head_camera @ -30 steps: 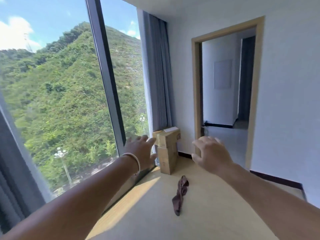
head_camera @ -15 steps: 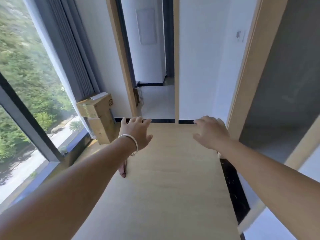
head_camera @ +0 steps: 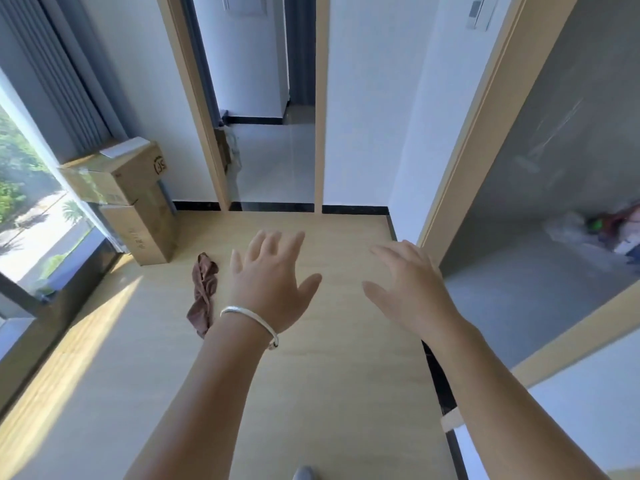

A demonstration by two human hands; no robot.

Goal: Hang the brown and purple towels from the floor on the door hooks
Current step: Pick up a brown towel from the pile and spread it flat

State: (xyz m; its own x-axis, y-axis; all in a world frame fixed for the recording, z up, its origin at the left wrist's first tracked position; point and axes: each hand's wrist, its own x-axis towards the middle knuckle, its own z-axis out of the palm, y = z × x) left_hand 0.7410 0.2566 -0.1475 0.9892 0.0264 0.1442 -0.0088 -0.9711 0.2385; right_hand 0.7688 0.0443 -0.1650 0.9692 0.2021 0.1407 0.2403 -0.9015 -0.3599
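On the wood floor (head_camera: 311, 375), beside stacked cardboard boxes (head_camera: 138, 202), brown towel (head_camera: 204, 299) lies crumpled — soft, light, likely limp; pinch mid-bunch. Left hand (head_camera: 270, 285) and right hand (head_camera: 408, 289) hover, fingers spread, empty. Purple towel unseen.

**Both hands out, empty, fingers spread**

My two bare forearms reach forward from the near edge, one from the lower left, one from the lower right, drawing closer together toward the far end. My left hand (head_camera: 273, 289) is palm down, back of the hand up, fingers loosely spread and pointing away, thumb splayed to the right; it grips nothing. A silver bangle (head_camera: 251, 322) circles that wrist. My right hand (head_camera: 407, 289) sits just right of it, level with it, also palm down, fingers slack and apart, thumb pointing left, holding nothing. The hands are apart.
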